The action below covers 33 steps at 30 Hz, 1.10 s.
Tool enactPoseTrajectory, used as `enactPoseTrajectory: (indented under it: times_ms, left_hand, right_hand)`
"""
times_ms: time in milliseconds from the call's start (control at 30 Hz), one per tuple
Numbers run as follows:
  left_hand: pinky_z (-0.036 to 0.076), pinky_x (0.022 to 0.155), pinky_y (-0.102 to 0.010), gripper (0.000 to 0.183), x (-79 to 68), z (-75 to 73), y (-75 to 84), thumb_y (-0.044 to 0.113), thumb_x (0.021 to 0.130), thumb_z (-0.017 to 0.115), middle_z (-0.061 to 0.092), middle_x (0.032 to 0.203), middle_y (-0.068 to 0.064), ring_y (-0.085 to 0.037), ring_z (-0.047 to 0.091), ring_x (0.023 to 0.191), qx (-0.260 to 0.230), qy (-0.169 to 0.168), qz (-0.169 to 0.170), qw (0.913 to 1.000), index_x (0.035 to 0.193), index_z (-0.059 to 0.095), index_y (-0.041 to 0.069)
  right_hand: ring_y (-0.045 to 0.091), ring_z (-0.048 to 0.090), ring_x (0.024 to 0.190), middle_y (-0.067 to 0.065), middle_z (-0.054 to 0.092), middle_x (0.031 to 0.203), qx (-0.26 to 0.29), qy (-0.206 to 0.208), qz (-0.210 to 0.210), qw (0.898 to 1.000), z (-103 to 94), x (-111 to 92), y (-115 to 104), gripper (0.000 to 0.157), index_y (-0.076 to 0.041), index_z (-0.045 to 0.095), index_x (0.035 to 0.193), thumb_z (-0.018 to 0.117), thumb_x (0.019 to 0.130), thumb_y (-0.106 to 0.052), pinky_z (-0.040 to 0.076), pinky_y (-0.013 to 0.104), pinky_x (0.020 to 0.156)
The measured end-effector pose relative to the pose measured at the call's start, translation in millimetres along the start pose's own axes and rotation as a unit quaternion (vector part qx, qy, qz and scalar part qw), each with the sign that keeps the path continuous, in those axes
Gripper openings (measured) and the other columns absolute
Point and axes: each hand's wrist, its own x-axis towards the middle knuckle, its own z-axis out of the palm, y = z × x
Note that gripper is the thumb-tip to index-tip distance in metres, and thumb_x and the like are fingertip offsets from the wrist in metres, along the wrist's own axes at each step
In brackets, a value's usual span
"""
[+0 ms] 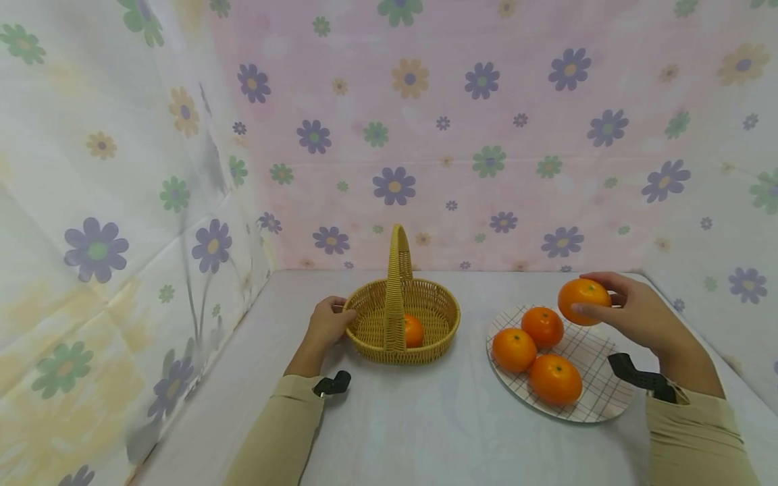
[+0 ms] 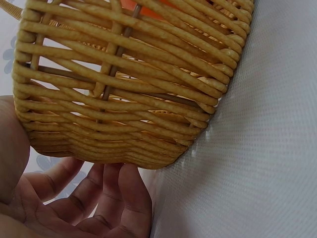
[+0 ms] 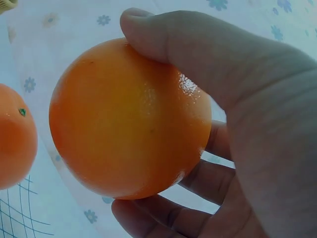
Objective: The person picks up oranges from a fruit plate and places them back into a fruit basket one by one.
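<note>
My right hand (image 1: 644,314) holds an orange (image 1: 584,301) above the far right part of a checked plate (image 1: 598,398). In the right wrist view, the thumb lies on one side of this orange (image 3: 129,119) and curled fingers on the other. Three more oranges rest on the plate's left half, the nearest orange (image 1: 556,379) showing a small green stem spot. At the left end of a yellow wicker basket (image 1: 448,344), my left hand (image 1: 327,325) grips the rim between thumb and fingers. One orange (image 1: 414,331) lies inside the basket, partly hidden by its upright handle.
A white cloth (image 1: 425,425) covers the table. Flowered fabric walls (image 1: 437,145) enclose it at the back and both sides. The basket stands left of the plate, with a strip of cloth between them.
</note>
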Motion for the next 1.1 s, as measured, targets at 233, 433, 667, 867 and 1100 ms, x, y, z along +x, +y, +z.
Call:
enactPoseTrajectory:
  times_ms: [233,433,667,867,1100]
  left_hand:
    - [0.061,0.079,-0.035,0.046,0.6,0.4,-0.7,0.027,0.093,0.066,0.062,0.126,-0.017,-0.027,0.066,0.105,-0.001,0.001,0.001,1.0000,0.133,0.058,0.007]
    - [0.062,0.078,-0.035,0.046,0.0,0.9,-0.3,0.027,0.093,0.065,0.062,0.126,-0.017,-0.027,0.067,0.103,0.003,0.003,0.004,1.0000,0.133,0.059,0.007]
    - [0.062,0.078,-0.036,0.045,1.1,1.3,-0.5,0.027,0.093,0.066,0.063,0.126,-0.016,-0.027,0.067,0.103,0.002,0.003,0.001,1.0000,0.133,0.059,0.008]
    - [0.062,0.078,-0.035,0.044,1.8,2.0,-0.4,0.027,0.092,0.066,0.063,0.127,-0.015,-0.027,0.067,0.104,0.001,0.006,-0.006,1.0000,0.132,0.059,0.009]
    - [0.062,0.080,-0.036,0.044,-1.0,0.9,-0.1,0.027,0.093,0.066,0.062,0.127,-0.015,-0.027,0.066,0.106,0.003,0.005,-0.009,0.9999,0.133,0.059,0.008]
  right_hand:
    - [0.038,0.060,0.113,0.023,0.058,0.137,-0.009,0.017,-0.006,1.000,5.0,0.8,-8.6,0.078,-0.009,0.045,0.153,0.070,0.094,-0.053,0.058,0.036,0.082]
    - [0.038,0.060,0.114,0.023,0.059,0.136,-0.016,0.023,-0.011,1.000,9.6,1.3,-20.2,0.079,-0.010,0.045,0.152,0.069,0.093,-0.057,0.061,0.045,0.083]
    - [0.036,0.060,0.110,0.019,0.062,0.131,-0.017,0.037,-0.027,0.999,11.0,-0.5,-35.9,0.075,-0.013,0.048,0.149,0.070,0.093,-0.057,0.055,0.030,0.078]
    - [0.035,0.059,0.109,0.019,0.062,0.129,-0.006,0.038,-0.034,0.999,14.4,-0.6,-47.2,0.075,-0.012,0.048,0.148,0.070,0.093,-0.057,0.055,0.028,0.076]
    - [0.034,0.060,0.110,0.016,0.062,0.128,-0.006,0.037,-0.053,0.998,14.6,6.4,-60.3,0.073,-0.013,0.050,0.147,0.072,0.091,-0.055,0.056,0.029,0.075]
